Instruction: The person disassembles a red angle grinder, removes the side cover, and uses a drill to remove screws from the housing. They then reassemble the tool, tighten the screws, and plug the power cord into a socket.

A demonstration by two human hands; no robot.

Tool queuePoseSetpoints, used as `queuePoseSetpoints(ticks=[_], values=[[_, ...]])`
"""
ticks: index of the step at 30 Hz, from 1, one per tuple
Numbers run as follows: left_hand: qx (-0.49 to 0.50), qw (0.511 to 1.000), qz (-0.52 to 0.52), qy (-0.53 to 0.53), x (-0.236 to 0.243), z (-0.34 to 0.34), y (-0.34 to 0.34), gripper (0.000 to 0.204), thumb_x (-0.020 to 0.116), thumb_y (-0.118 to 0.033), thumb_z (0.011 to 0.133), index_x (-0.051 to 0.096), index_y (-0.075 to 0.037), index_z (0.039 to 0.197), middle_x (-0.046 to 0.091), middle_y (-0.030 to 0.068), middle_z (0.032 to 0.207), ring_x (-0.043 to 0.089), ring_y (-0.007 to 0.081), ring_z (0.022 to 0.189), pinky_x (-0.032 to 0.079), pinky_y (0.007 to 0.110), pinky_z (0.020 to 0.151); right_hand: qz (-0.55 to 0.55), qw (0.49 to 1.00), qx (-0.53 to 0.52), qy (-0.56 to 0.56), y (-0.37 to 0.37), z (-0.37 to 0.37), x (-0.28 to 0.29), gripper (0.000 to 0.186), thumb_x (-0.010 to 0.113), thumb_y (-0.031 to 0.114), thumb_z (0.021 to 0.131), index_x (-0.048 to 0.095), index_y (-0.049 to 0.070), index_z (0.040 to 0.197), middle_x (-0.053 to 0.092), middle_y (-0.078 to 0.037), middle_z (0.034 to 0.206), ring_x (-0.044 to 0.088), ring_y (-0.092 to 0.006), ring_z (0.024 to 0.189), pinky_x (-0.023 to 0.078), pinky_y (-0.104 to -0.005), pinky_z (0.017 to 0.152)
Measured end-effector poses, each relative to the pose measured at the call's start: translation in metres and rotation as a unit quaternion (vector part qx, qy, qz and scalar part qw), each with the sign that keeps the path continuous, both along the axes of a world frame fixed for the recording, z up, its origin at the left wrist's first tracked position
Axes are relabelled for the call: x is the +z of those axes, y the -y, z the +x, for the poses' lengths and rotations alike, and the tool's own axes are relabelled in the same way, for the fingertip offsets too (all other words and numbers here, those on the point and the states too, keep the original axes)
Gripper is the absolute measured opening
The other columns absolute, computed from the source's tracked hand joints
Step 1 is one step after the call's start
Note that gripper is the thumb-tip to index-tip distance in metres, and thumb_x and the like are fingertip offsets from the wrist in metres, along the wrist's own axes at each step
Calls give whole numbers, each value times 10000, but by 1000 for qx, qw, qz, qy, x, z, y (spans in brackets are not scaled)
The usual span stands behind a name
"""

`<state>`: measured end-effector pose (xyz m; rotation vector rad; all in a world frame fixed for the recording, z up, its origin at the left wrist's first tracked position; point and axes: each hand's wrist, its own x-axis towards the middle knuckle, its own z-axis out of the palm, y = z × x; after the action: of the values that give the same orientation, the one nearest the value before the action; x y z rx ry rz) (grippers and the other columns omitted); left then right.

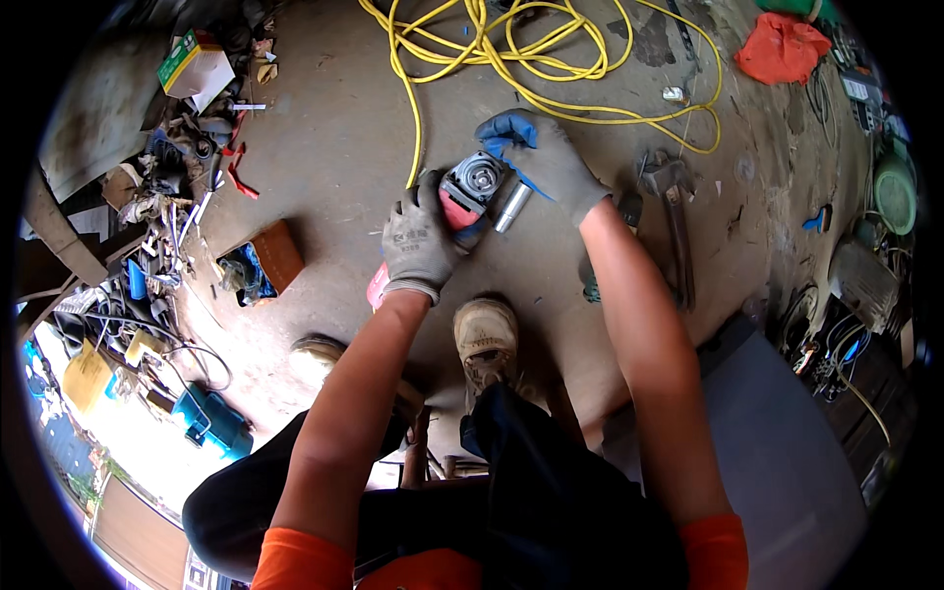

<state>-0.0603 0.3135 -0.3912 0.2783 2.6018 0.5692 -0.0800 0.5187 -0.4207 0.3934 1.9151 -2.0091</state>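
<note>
My left hand [418, 241], in a grey glove, is wrapped over the red body of an angle grinder [460, 205], whose metal head [480, 175] faces up. My right hand [539, 159], in a grey and blue glove, is closed just above and right of the head, its fingers curled; whatever they may hold is hidden. A short silver metal cylinder [511, 206] lies on the floor beside the grinder, below my right hand.
A yellow hose [551, 88] lies coiled beyond my hands. A large wrench [677, 231] is right of them. A brown box [277, 256] and scrap piles stand left. A red cloth [782, 44], green tub [895, 197] and grey panel [777, 442] are on the right.
</note>
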Motion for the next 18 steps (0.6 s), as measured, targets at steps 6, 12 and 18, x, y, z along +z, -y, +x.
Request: queuePoseSetpoints(ticks=[6,12,18], values=[[2,1000,3,9,6,-2,-2,743,783,-442,697,480,-182,1324,613,165,1150,598,392,1015,489,483,862,115,990,85,-17,3,-2,-7,246,581,-51,880,632,-17,1118,679,-91,1042,644,-142,975,510,-266,874],[3,1000,-5,1,3,-1,0,759,769,-478,705,476,-163,1330,611,175,1129,600,388,1015,486,479,862,370,892,187,-181,6,-4,23,298,604,1,833,630,69,1122,639,-102,1089,636,-289,994,509,-393,887],[1,1000,1,1,1,0,-2,767,767,-489,703,478,-150,1327,609,174,1133,601,386,1019,484,476,868,396,835,270,-272,-7,-5,23,287,629,114,834,638,108,1121,633,-81,1126,618,-309,1023,489,-407,910]])
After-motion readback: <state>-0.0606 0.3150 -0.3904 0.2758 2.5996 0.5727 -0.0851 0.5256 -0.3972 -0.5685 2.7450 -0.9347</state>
